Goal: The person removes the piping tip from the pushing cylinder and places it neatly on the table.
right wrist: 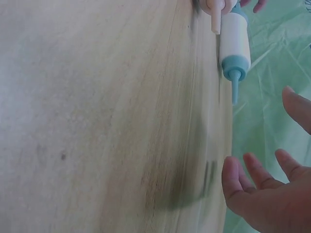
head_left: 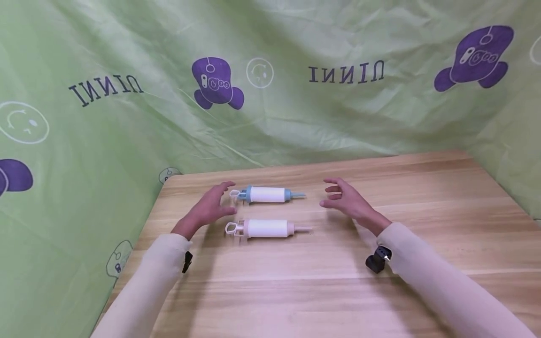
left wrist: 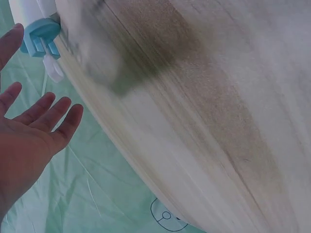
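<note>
Two syringe-shaped tools lie side by side on the wooden table (head_left: 304,281), their loop handles toward the left and thin nozzles toward the right. The farther one is a blue-and-white syringe (head_left: 267,194); nearer lies a pink-and-white syringe (head_left: 267,228). My left hand (head_left: 208,205) hovers by the blue syringe's handle end, fingers spread and holding nothing. Off the nozzle tips, my right hand (head_left: 345,199) is held with its fingers apart, also holding nothing. In the right wrist view, the blue syringe (right wrist: 235,46) shows beyond the right hand (right wrist: 272,199), with a gap between them.
A green cloth (head_left: 270,126) with purple figures and lettering hangs behind the table and along both sides. Dark straps with small devices sit at the wrists, such as the right wrist device (head_left: 377,259).
</note>
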{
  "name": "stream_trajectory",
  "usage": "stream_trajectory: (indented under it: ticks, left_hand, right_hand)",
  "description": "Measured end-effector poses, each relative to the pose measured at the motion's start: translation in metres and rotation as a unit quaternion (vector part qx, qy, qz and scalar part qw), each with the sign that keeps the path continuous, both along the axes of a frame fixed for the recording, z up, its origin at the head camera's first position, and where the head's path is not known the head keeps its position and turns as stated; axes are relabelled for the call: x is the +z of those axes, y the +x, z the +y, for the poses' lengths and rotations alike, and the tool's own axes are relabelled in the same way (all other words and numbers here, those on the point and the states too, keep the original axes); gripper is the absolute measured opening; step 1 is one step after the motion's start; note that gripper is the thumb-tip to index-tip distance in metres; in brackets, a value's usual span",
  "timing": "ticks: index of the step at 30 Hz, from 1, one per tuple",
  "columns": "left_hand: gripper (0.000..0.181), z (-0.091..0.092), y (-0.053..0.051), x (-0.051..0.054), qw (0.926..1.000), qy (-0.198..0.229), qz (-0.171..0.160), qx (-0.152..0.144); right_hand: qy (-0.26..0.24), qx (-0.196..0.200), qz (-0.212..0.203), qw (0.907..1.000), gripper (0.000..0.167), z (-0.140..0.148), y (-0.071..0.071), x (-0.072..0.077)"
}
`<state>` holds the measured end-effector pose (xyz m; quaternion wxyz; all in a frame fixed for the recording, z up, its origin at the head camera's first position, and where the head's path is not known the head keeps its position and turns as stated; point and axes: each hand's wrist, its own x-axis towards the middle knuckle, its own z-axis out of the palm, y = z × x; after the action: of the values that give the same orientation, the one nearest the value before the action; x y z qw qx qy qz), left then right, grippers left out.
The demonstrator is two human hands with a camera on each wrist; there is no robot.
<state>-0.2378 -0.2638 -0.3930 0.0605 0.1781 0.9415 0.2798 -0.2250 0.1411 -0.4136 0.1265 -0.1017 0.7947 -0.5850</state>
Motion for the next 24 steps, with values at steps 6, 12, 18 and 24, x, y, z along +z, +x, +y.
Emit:
stream_trajectory:
  ticks: [6,12,18,24]
  left_hand:
    - [0.079,0.004,-0.006,-0.001,0.9999,0.005,-0.013,-0.004]
    - [0.08,0.003,-0.012,-0.001,0.9992,-0.003,-0.041,0.004]
    - [0.08,0.001,-0.021,0.0,0.9975,0.021,-0.067,0.007]
    - [0.074,0.0,-0.026,-0.002,0.996,0.041,-0.079,0.0]
  right_hand:
    - [-0.026,-0.003,-0.032,0.9991,0.075,-0.008,-0.006,-0.004]
    - [-0.051,-0.001,-0.071,0.9962,0.078,-0.017,-0.011,-0.007]
    - [-0.035,0.01,-0.089,0.9953,0.079,-0.025,-0.019,-0.007]
    - [-0.006,0.026,-0.071,0.9971,0.075,-0.036,-0.026,-0.011]
